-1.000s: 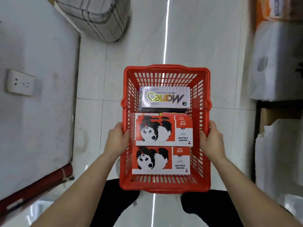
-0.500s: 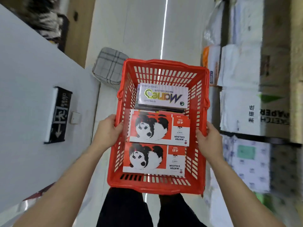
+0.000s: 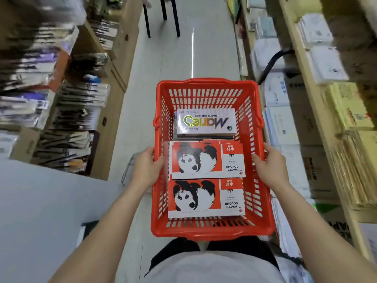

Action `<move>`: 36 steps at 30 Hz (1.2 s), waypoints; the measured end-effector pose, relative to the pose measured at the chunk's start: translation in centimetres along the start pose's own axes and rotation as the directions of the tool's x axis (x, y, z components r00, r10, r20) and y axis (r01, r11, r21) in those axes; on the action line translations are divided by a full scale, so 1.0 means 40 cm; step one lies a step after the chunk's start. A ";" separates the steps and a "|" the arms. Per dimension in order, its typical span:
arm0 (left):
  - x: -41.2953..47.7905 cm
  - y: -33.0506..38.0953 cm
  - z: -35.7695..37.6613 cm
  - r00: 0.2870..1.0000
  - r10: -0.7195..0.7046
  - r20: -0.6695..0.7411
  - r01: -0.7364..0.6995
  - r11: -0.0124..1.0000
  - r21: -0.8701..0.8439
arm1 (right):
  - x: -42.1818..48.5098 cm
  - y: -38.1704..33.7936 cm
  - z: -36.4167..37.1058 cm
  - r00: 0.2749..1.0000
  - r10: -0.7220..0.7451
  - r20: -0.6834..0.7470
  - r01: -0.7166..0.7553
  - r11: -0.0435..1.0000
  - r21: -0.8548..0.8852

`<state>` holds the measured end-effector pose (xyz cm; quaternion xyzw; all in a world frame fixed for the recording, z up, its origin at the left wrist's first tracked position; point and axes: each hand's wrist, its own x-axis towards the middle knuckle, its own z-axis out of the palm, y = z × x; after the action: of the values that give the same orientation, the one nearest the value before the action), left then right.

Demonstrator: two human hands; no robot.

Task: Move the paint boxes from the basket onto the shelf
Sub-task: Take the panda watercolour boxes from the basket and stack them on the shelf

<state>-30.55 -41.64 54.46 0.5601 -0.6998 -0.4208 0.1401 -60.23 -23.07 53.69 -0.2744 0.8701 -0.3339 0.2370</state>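
I carry a red plastic basket [image 3: 206, 231] in front of my body. My left hand [image 3: 145, 167] grips its left rim and my right hand [image 3: 269, 166] grips its right rim. Inside lie red and white panda watercolour boxes: one stack in the middle [image 3: 206, 160] and one box nearest me [image 3: 204, 198]. A white Marie's watercolour box [image 3: 206, 122] tops a stack at the far end. Wooden shelves [image 3: 302, 64] run along the right side of the aisle.
A narrow tiled aisle [image 3: 169, 64] runs ahead. Shelving with brushes and pens [image 3: 67, 103] lines the left. Paper packs and cartons [image 3: 279, 119] fill the right shelves. A black stool's legs [image 3: 161, 17] stand at the aisle's far end. A grey wall [image 3: 40, 211] is at lower left.
My head has tilted up from the floor, bringing the aisle and shelves on both sides into view. The basket stays held by both hands with the boxes unmoved inside.
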 end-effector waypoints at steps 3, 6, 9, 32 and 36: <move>0.220 0.081 -0.027 1.000 0.006 -0.025 -0.006 1.000 -0.009 | 0.217 -0.104 0.015 0.999 -0.050 0.000 0.050 0.999 0.019; 0.456 0.144 -0.032 0.999 0.005 -0.049 -0.005 1.000 -0.013 | 0.456 -0.191 0.045 0.997 -0.078 -0.002 0.078 0.996 0.040; 0.688 0.219 -0.028 0.998 -0.026 -0.061 0.026 1.000 -0.004 | 0.702 -0.289 0.063 0.994 -0.103 0.023 0.102 0.994 0.042; 2.587 0.673 -0.367 0.985 -0.140 -0.097 0.129 0.986 -0.109 | 2.477 -1.318 0.472 0.978 -0.159 0.136 0.163 0.986 -0.019; 2.921 0.742 -0.444 0.987 -0.108 -0.115 0.102 0.993 -0.063 | 2.780 -1.484 0.573 0.976 -0.166 0.143 0.173 0.984 -0.034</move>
<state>-77.42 -154.10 55.20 0.6158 -0.6476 -0.4134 0.1747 -109.60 -141.28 55.20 -0.3757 0.8322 -0.3128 0.2617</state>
